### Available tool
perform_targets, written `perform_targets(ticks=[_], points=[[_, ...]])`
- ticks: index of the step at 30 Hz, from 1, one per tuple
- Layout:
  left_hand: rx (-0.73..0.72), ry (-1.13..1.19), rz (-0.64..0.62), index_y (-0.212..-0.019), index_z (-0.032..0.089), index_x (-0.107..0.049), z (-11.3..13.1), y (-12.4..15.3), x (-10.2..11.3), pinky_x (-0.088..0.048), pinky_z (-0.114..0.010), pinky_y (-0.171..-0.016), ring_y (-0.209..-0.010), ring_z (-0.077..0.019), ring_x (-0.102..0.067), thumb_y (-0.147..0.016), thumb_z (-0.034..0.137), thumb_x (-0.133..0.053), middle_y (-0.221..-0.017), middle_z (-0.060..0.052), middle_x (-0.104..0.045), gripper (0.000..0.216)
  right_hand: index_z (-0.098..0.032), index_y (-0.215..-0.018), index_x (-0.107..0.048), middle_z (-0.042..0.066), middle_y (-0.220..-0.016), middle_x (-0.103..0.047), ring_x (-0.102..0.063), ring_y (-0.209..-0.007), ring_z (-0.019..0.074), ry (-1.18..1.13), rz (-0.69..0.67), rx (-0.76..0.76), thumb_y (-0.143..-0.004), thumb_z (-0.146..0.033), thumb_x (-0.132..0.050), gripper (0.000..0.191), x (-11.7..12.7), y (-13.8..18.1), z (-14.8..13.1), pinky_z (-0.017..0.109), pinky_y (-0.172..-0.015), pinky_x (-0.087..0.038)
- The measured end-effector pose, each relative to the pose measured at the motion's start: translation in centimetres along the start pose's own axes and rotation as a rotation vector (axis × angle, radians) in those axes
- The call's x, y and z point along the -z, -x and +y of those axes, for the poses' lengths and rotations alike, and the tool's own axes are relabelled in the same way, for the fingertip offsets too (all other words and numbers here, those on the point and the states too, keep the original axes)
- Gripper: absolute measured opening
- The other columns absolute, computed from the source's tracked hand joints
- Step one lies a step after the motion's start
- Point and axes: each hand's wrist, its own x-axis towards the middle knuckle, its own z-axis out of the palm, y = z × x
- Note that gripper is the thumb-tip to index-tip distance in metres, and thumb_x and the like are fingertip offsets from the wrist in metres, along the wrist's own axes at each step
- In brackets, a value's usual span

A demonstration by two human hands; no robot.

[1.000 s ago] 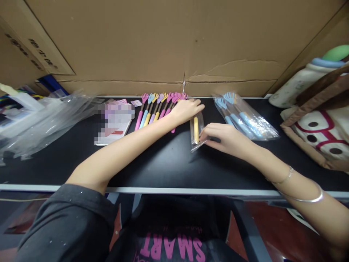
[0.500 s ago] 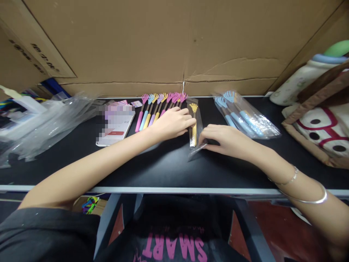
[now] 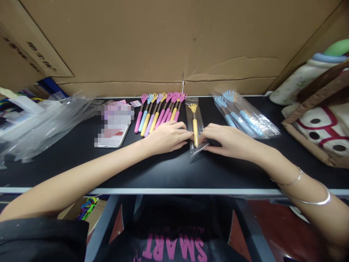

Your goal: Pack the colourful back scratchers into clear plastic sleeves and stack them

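A yellow hand-shaped scratcher (image 3: 194, 122) lies inside a narrow clear bag (image 3: 190, 109) on the black table (image 3: 163, 167). My left hand (image 3: 166, 136) rests on the table with its fingertips pinching the bag's lower left edge. My right hand (image 3: 227, 140) pinches the bag's lower right edge. Both hands have fingers pressed together on the bag. A row of several loose scratchers (image 3: 159, 109) in pink, blue, yellow and purple lies just left of the bag.
A pile of bagged blue scratchers (image 3: 245, 116) lies right of the bag. A phone (image 3: 113, 125) and a heap of clear bags (image 3: 40, 123) sit at left. A patterned tote bag (image 3: 319, 127) is at the right edge. A cardboard wall (image 3: 163, 43) stands behind.
My left hand drew back from the far end of the loose scratchers to the bag's lower end. The bag now lies straighter, and the yellow scratcher's head shows.
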Motion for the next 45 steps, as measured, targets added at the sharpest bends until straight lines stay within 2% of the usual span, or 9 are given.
perform_targets(ticks=[5, 9, 16, 20, 23, 27, 30, 36, 45], points=[[-0.011, -0.017, 0.010, -0.111, 0.021, -0.067, 0.0, 0.1, -0.3, -0.045, -0.029, -0.079, -0.094, -0.0184, -0.061, -0.095, 0.025, -0.055, -0.098, -0.004, -0.071, 0.021, -0.020, -0.097, -0.063, 0.006, -0.090, -0.064, -0.059, -0.088, 0.0208, 0.003, 0.002, 0.030, -0.094, -0.030, -0.053, 0.014, 0.2, -0.1, -0.2, 0.030, -0.071, -0.043], [-0.034, -0.010, 0.011, -0.112, 0.020, -0.066, -0.1, 0.1, -0.2, -0.045, -0.030, -0.083, -0.099, -0.0193, -0.062, -0.096, 0.030, -0.054, -0.103, -0.003, -0.072, 0.022, -0.020, -0.094, -0.063, 0.006, -0.089, -0.064, -0.059, -0.086, 0.0209, 0.017, -0.004, 0.047, -0.094, -0.033, -0.054, 0.017, 0.3, -0.1, -0.3, 0.030, -0.072, -0.043], [-0.029, 0.077, -0.014, -0.115, 0.019, -0.063, 0.2, 0.0, 0.4, -0.046, -0.030, -0.075, -0.095, -0.0212, -0.066, -0.092, 0.068, -0.045, -0.105, -0.007, -0.071, 0.057, -0.020, -0.088, -0.066, 0.006, -0.088, -0.065, -0.060, -0.085, 0.0208, -0.017, -0.038, 0.026, -0.094, -0.041, -0.054, 0.024, 0.6, 0.1, -0.2, 0.031, -0.074, -0.043], [-0.027, 0.052, 0.012, -0.107, 0.017, -0.065, 0.7, -0.2, 0.5, -0.045, -0.032, -0.069, -0.089, -0.0226, -0.067, -0.086, 0.081, -0.037, -0.099, -0.008, -0.072, 0.073, -0.020, -0.082, -0.063, 0.005, -0.084, -0.065, -0.059, -0.078, 0.0190, -0.072, -0.030, -0.024, -0.093, -0.040, -0.053, 0.025, 0.7, 0.2, 0.0, 0.030, -0.070, -0.042], [0.001, 0.017, 0.086, -0.098, 0.016, -0.066, 1.3, -0.4, 0.1, -0.045, -0.033, -0.070, -0.090, -0.0228, -0.066, -0.089, 0.077, -0.038, -0.096, -0.008, -0.072, 0.067, -0.020, -0.084, -0.062, 0.005, -0.084, -0.065, -0.060, -0.076, 0.0179, -0.123, -0.010, -0.078, -0.091, -0.039, -0.055, 0.021, 0.5, 0.2, 0.2, 0.029, -0.069, -0.042], [0.075, 0.029, 0.237, -0.087, 0.018, -0.066, 1.9, -0.4, -0.9, -0.046, -0.032, -0.074, -0.098, -0.0211, -0.064, -0.094, 0.053, -0.052, -0.092, -0.006, -0.073, 0.039, -0.020, -0.085, -0.061, 0.005, -0.085, -0.065, -0.060, -0.074, 0.0183, -0.156, -0.010, -0.154, -0.089, -0.044, -0.057, 0.025, 0.4, 0.1, 0.3, 0.029, -0.067, -0.041], [0.127, 0.105, 0.280, -0.081, 0.020, -0.067, 1.9, -0.3, -1.4, -0.046, -0.029, -0.072, -0.096, -0.0181, -0.064, -0.092, 0.039, -0.059, -0.087, -0.001, -0.073, 0.024, -0.020, -0.087, -0.062, 0.006, -0.086, -0.066, -0.061, -0.076, 0.0193, -0.203, -0.035, -0.178, -0.088, -0.051, -0.057, 0.032, 0.6, 0.0, 0.4, 0.029, -0.068, -0.042], [0.211, 0.235, 0.250, -0.080, 0.021, -0.067, 1.8, -0.1, -1.7, -0.045, -0.027, -0.066, -0.095, -0.0166, -0.063, -0.091, 0.036, -0.060, -0.089, 0.002, -0.074, 0.020, -0.019, -0.086, -0.060, 0.006, -0.085, -0.065, -0.060, -0.075, 0.0186, -0.258, -0.018, -0.179, -0.090, -0.049, -0.054, 0.030, 0.4, -0.1, 0.7, 0.030, -0.069, -0.042], [0.267, 0.380, 0.151, -0.083, 0.021, -0.066, 1.6, -0.2, -1.5, -0.045, -0.028, -0.072, -0.096, -0.0174, -0.060, -0.092, 0.035, -0.058, -0.096, 0.001, -0.072, 0.018, -0.022, -0.089, -0.049, 0.004, -0.089, -0.066, -0.062, -0.083, 0.0197, -0.425, 0.002, -0.195, -0.088, -0.043, -0.059, 0.023, -0.3, -0.3, 1.1, 0.032, -0.074, -0.047]])
